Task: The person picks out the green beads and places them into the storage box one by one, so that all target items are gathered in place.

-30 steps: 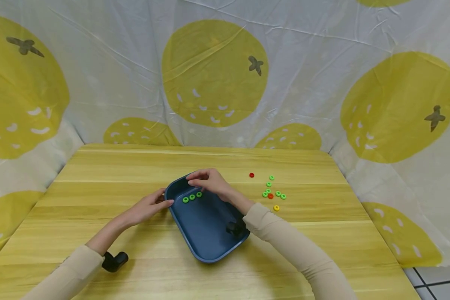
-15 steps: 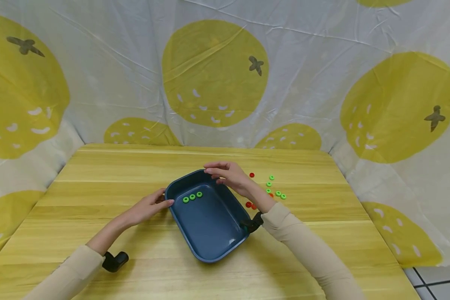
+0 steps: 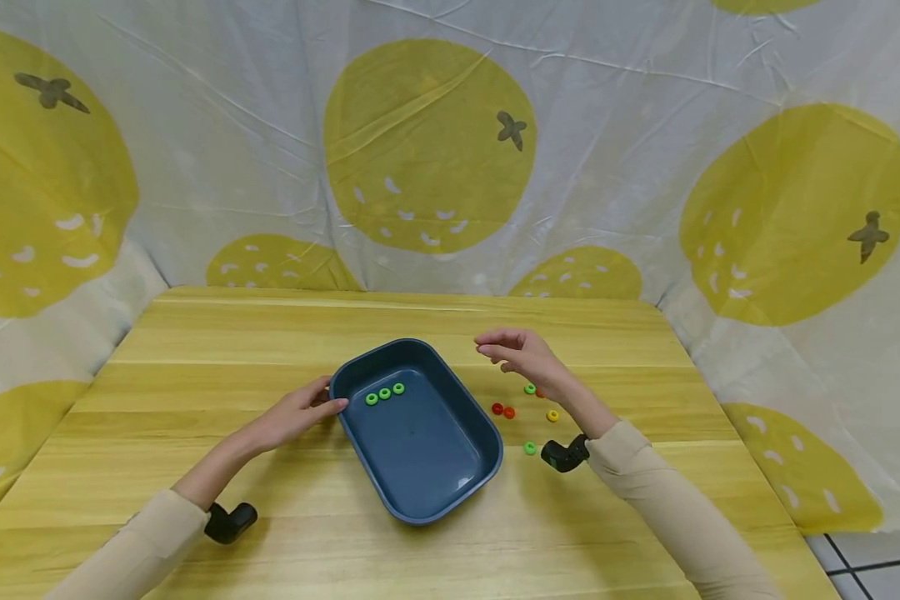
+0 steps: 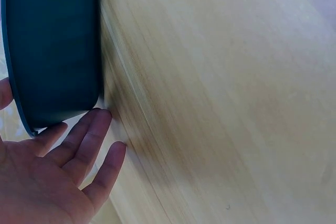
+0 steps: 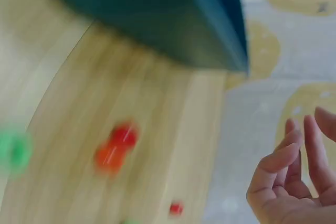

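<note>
A dark blue rectangular tray (image 3: 420,467) lies at an angle on the wooden table. Three small green rings (image 3: 385,393) form a row inside it, near its far left corner. My left hand (image 3: 288,421) holds that corner, thumb over the rim and fingers against the outer wall, as the left wrist view also shows. Above the table, right of the tray, my right hand (image 3: 521,354) is raised with loosely bent fingers and nothing visible between them. Beneath and beside it lie a red ring (image 3: 497,409), an orange ring (image 3: 509,412), a yellow ring (image 3: 552,416) and a green ring (image 3: 529,448).
Another green ring (image 3: 529,389) shows beside the right forearm, which hides more of the loose rings. Black wrist cameras stick out under both sleeves, the right one (image 3: 565,454) close over the table. A curtain (image 3: 607,167) with yellow fruit print hangs behind the table.
My right hand has moved from over the tray out to the right, above the loose rings. The left hand, the tray and the three green rings inside have stayed put.
</note>
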{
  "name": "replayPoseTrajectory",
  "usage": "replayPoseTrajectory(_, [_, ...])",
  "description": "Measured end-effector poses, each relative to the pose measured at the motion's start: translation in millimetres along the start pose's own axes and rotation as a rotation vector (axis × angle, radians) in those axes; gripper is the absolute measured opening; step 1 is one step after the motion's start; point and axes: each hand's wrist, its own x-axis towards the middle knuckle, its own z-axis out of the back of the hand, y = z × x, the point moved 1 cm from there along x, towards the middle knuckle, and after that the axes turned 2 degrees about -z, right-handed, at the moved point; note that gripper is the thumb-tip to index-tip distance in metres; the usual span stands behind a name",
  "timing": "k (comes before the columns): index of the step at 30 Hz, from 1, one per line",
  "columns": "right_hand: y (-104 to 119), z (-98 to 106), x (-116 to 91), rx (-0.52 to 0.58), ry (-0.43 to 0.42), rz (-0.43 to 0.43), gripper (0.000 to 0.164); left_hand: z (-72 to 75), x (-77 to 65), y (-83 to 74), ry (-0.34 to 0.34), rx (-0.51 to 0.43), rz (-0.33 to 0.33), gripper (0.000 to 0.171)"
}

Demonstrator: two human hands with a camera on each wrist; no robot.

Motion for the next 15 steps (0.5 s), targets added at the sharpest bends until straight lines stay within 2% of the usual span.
replayPoseTrajectory(4, [-14.6, 13.8, -6.5, -0.489, -0.054, 0.147, 0.019, -0.2, 0.3, -0.7, 0.006, -0.003, -0.011, 0.056])
replayPoseTrajectory(7, [-24.0, 19.3, -11.4, -0.794, -0.056, 0.194, 0.016, -0.2, -0.3, -1.4, 0.004, -0.003, -0.008, 0.056])
replayPoseTrajectory(10, [-32.8, 23.0, -15.7, -0.949, -0.025, 0.173, 0.019, -0.5, -1.0, -1.8, 0.004, 0.005, -0.011, 0.058])
replayPoseTrajectory(15, [-48.1, 27.4, -15.6, -1.035, -0.021, 0.184, 0.021, -1.0, -0.8, -1.6, -0.001, 0.007, -0.004, 0.057])
